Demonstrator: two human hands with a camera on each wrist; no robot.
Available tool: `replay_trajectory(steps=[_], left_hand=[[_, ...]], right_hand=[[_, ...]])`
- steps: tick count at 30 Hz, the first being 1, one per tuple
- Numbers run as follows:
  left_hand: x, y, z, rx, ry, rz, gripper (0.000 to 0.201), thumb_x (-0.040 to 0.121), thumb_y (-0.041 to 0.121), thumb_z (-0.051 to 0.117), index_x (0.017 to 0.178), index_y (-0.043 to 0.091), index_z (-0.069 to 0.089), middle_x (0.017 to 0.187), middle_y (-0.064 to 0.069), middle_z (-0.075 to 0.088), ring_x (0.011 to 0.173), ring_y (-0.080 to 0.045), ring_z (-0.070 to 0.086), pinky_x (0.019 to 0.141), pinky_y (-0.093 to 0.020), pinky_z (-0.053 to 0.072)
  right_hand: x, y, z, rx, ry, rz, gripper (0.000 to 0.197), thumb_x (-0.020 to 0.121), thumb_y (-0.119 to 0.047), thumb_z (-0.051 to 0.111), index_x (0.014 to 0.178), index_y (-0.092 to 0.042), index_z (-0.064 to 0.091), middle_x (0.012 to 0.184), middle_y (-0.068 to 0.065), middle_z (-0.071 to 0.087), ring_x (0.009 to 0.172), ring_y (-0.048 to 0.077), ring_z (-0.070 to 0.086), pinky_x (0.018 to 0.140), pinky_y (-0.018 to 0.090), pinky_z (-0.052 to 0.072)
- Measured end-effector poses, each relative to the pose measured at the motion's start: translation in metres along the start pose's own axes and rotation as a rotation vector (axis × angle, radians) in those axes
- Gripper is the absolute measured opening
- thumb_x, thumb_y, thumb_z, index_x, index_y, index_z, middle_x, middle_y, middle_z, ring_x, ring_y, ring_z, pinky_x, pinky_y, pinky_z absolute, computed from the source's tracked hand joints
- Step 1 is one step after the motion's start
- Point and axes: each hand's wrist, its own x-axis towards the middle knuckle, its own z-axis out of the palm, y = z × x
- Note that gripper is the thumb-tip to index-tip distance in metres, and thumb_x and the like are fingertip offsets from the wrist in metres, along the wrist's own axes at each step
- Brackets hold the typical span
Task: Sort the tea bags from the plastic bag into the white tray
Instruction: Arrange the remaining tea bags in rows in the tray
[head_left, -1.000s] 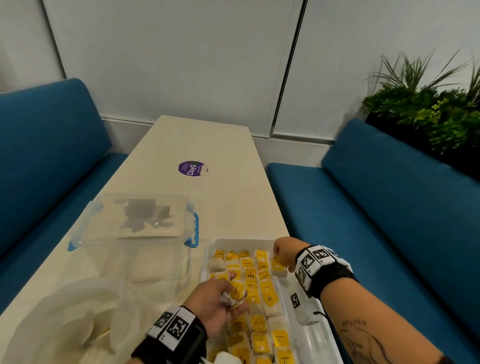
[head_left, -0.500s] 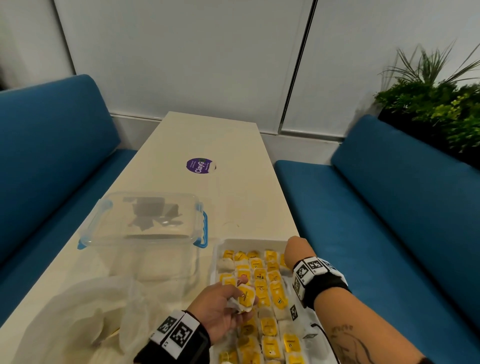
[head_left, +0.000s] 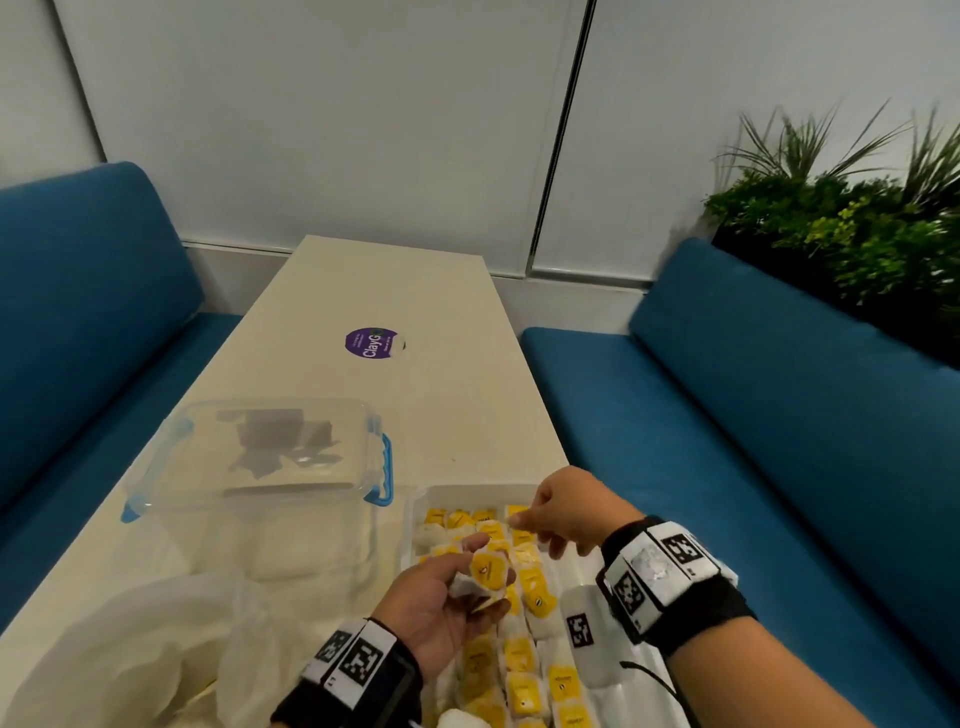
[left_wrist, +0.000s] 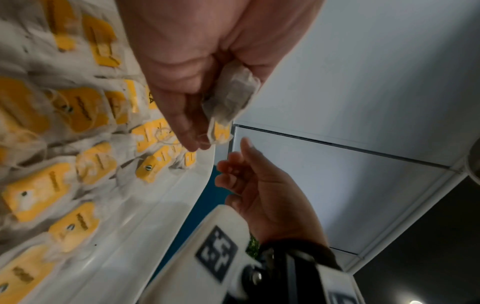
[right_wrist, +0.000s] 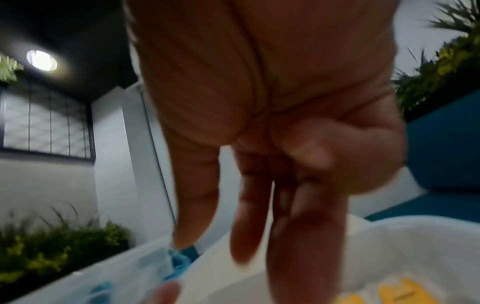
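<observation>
The white tray (head_left: 475, 491) lies at the table's near right, filled with rows of tea bags (head_left: 522, 652) with yellow tags. My left hand (head_left: 470, 582) hovers over the tray's middle and pinches a small bunch of tea bags (head_left: 488, 571); in the left wrist view one crumpled tea bag (left_wrist: 231, 96) sits between its thumb and fingers. My right hand (head_left: 537, 532) hangs over the tray's far end with fingers (right_wrist: 246, 216) loosely extended and holding nothing, a short way from the left hand. The plastic bag (head_left: 130, 649) lies crumpled at the near left.
A clear lidded container (head_left: 260, 467) with blue clips stands left of the tray. A purple sticker (head_left: 371, 343) marks the table (head_left: 441, 415) further out. Blue sofas (head_left: 779, 441) flank both sides, and plants (head_left: 841, 234) stand at the back right.
My right hand has left the tray's far right corner and moved left toward my left hand, its fingers now uncurled. The left hand has risen a little with its tea bags.
</observation>
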Motion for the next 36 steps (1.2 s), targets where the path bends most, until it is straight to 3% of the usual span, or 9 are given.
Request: replay_trajectory(steps=[4,8,15,19,23,27,32,34,36], left_hand=[[-0.002,-0.001,0.012,-0.075,0.03,0.07,0.025,0.093,0.004,0.04,0.108,0.009,0.059,0.05,-0.01,0.061,0.05,-0.019,0.062,0.078,-0.038,0.046],[-0.002,-0.008,0.013,-0.056,0.056,0.065,0.025,0.094,0.003,0.039,0.105,0.01,0.06,0.042,-0.005,0.056,0.034,-0.012,0.052,0.074,-0.034,0.043],[0.001,-0.015,0.01,0.048,0.113,0.064,0.023,0.097,0.009,0.042,0.1,0.015,0.064,0.078,-0.008,0.061,0.073,-0.019,0.056,0.067,-0.034,0.047],[-0.001,-0.011,0.006,0.065,0.139,0.046,0.015,0.097,0.011,0.044,0.097,0.013,0.059,0.081,-0.006,0.058,0.065,-0.017,0.051,0.058,-0.031,0.048],[-0.002,-0.01,-0.002,0.192,0.162,-0.017,0.021,0.089,-0.007,0.041,0.072,0.003,0.05,0.058,-0.007,0.04,0.049,-0.016,0.038,0.042,-0.021,0.043],[-0.005,-0.005,-0.005,0.212,0.151,-0.004,0.02,0.088,-0.01,0.038,0.076,0.002,0.049,0.064,-0.008,0.043,0.046,-0.014,0.04,0.039,-0.019,0.039],[-0.009,0.003,-0.008,0.192,0.118,0.059,0.007,0.092,0.005,0.051,0.087,0.002,0.055,0.08,-0.012,0.058,0.065,-0.02,0.057,0.049,-0.027,0.051],[-0.008,0.004,-0.011,0.248,0.105,0.08,0.009,0.091,0.01,0.056,0.082,0.007,0.055,0.075,-0.008,0.061,0.072,-0.019,0.059,0.062,-0.031,0.049],[-0.008,0.004,-0.015,0.323,0.085,0.108,0.017,0.09,0.016,0.058,0.074,0.012,0.054,0.067,-0.002,0.064,0.077,-0.017,0.062,0.065,-0.028,0.045]], right_hand=[[-0.026,-0.004,0.017,0.098,-0.206,-0.034,0.029,0.083,-0.039,0.068,0.072,-0.015,0.058,0.069,0.0,0.063,0.053,0.012,0.061,0.046,0.02,0.043],[-0.028,0.004,0.029,0.379,-0.04,-0.046,0.019,0.085,-0.015,0.066,0.073,-0.015,0.051,0.065,0.001,0.06,0.048,0.01,0.057,0.039,0.019,0.037],[-0.034,0.009,0.023,0.621,0.085,-0.022,0.014,0.089,-0.009,0.059,0.077,-0.014,0.053,0.065,0.002,0.057,0.055,0.011,0.053,0.039,0.019,0.034],[-0.028,0.01,0.013,0.674,0.243,-0.011,0.012,0.094,-0.012,0.052,0.082,-0.013,0.05,0.068,0.004,0.056,0.056,0.013,0.05,0.04,0.021,0.032],[-0.011,0.017,-0.002,0.658,0.418,0.006,0.008,0.098,-0.016,0.043,0.091,-0.012,0.046,0.065,0.006,0.052,0.047,0.013,0.045,0.038,0.021,0.026],[0.014,0.025,-0.004,0.331,0.34,0.074,0.008,0.096,-0.009,0.039,0.092,-0.012,0.045,0.071,0.003,0.05,0.049,0.014,0.047,0.033,0.018,0.03],[0.045,0.037,0.016,-0.177,0.086,0.175,0.023,0.092,-0.009,0.047,0.071,-0.016,0.041,0.085,0.006,0.051,0.083,0.023,0.049,0.076,0.031,0.047],[0.079,0.061,0.026,-0.311,0.01,0.214,0.006,0.084,-0.013,0.059,0.084,-0.009,0.055,0.1,0.011,0.063,0.085,0.025,0.057,0.082,0.036,0.051],[0.121,0.089,0.039,-0.464,-0.015,0.236,0.037,0.075,-0.017,0.068,0.107,-0.004,0.057,0.111,0.012,0.065,0.096,0.031,0.063,0.085,0.041,0.052]])
